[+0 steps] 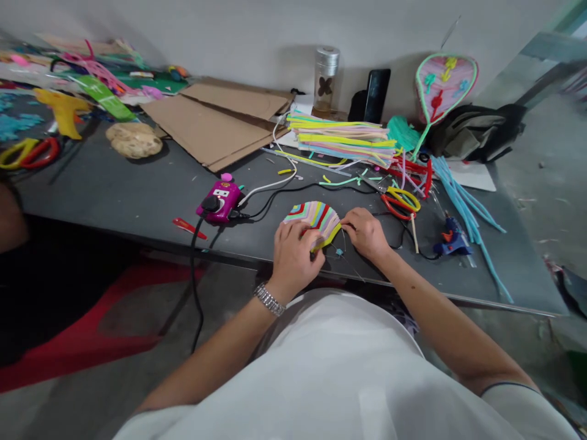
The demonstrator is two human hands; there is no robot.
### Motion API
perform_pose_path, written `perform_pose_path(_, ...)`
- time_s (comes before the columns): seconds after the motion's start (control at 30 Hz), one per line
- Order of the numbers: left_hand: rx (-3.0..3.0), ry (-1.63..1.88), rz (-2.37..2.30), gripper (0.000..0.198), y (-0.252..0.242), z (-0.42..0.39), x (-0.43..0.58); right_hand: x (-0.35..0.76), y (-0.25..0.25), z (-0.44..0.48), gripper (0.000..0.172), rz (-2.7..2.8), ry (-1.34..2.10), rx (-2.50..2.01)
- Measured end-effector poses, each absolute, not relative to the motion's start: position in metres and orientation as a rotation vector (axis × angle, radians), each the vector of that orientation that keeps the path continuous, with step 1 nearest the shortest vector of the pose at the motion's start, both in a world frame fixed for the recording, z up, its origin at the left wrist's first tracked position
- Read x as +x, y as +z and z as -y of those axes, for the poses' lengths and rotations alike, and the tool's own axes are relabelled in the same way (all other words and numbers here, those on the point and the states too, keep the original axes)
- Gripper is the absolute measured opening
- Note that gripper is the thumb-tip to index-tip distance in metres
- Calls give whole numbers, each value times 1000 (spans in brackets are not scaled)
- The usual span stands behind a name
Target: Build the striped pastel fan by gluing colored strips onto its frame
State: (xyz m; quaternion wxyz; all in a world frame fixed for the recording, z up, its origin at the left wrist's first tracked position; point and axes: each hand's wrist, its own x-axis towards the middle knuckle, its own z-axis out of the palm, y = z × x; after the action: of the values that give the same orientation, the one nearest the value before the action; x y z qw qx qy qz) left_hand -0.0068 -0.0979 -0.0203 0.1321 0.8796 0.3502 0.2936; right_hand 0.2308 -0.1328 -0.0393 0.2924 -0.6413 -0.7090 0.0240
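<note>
And there it was, close in at the front of the dark worktable [137, 195]: a fan-shaped panel of striped pipe cleaners [312, 221], chevrons of pink, red, green and yellow, held up just off the tabletop! The left hand [296, 256], silver wristwatch [269, 299] on its wrist, had its fingers curled and pressed down over the panel's lower edge, seemingly to steady it. The right hand [364, 233] came in from the other side, its fingertips pinched together at the panel's right corner, working close on that edge, though the exact hold was partly hidden. Fine wire ends [343, 260] trailed just below. Right beside them lay red-and-yellow scissors [400, 203] and a blue glue gun [453, 238], both within easy reach of the right hand, its cord running back to a magenta power socket [220, 200] on the left. Farther out sat a stacked bundle of pipe cleaners [342, 140], loose blue pipe cleaners [468, 208] and a racket-shaped pipe-cleaner piece [444, 91]. Flat cardboard sheets [215, 122] lay against the wall side!
</note>
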Motion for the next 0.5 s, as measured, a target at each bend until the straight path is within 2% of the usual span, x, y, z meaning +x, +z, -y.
perform_pose_path(0.2,2596,688,-1020,12,-22,89,15,235,-41,128,19,1911,127,-1681)
perform_pose_path(0.5,2569,782,-1004,9,-29,89,15,236,-41,124,18,1926,133,-1719)
